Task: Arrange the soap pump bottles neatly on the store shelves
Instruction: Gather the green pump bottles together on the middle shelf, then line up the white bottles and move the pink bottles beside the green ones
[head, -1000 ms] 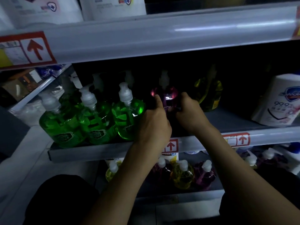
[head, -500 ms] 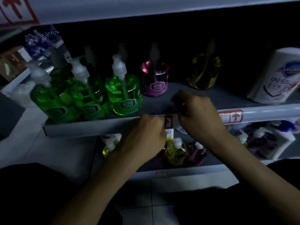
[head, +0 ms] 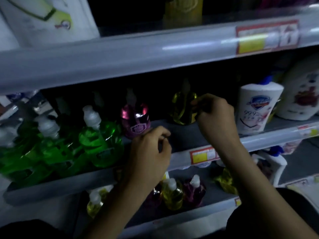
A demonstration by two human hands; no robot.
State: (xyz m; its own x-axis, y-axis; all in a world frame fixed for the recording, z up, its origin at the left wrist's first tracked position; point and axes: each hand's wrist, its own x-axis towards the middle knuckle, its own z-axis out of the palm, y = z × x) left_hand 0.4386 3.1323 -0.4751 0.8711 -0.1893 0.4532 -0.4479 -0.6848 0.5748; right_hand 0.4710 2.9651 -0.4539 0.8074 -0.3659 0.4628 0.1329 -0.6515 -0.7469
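Head camera looks at dim, slightly blurred store shelving. On the middle shelf, a yellow bottle stands upright toward the back, its pump top barely visible in the dark. The right hand reaches in over the shelf edge with its fingers curled onto the right side of this bottle, grasping it.

A pink bottle stands upright left of the yellow one, with a bare strip of shelf between them. The left hand hangs in front of the shelf edge, just below and right of the pink bottle. Its fingers are loosely curled and grasp nothing.

Left of the pink bottle, green bottles with white pump tops crowd together in a cluster that runs to the left end of the shelf. The nearest one stands just beside the pink bottle. On the far side of the right hand stands a white refill pouch, and a larger white pouch stands beyond it.

A red and yellow price tag sits on the shelf's front rail between the two forearms. On the lower shelf, small yellow and purple pump bottles stand close together below the left forearm. The upper shelf carries another white pouch at its left.
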